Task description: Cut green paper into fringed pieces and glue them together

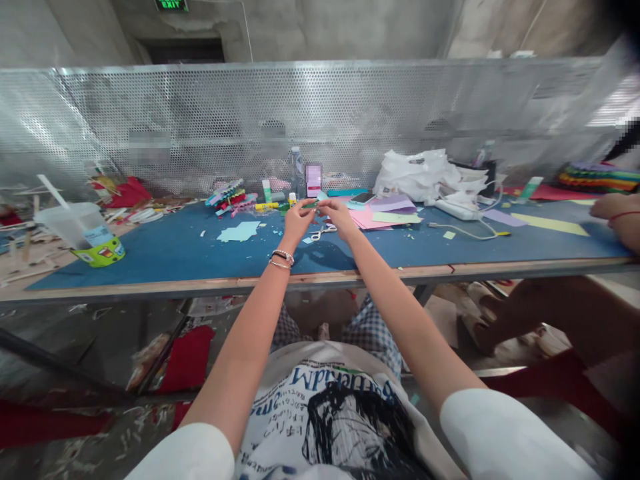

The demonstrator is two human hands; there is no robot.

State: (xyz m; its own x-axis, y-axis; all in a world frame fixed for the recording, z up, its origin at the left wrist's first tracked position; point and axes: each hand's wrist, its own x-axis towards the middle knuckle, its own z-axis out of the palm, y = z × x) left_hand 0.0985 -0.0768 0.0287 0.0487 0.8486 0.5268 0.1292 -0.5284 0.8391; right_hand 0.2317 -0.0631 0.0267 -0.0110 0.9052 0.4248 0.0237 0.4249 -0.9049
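Above the blue table top my left hand and my right hand meet fingertip to fingertip. Both are closed in a pinch around a small piece of light blue paper, whose shape is mostly hidden by the fingers. Just below them lies a pair of scissors with light handles. Left of my hands is a cut sheet of light blue paper. Behind them a phone with a lit screen stands upright by a clear bottle.
Pink, purple and green papers lie to the right, with a second phone on them. Beyond are a white plastic bag and a cable. A plastic cup stands left. Another person's hand is far right.
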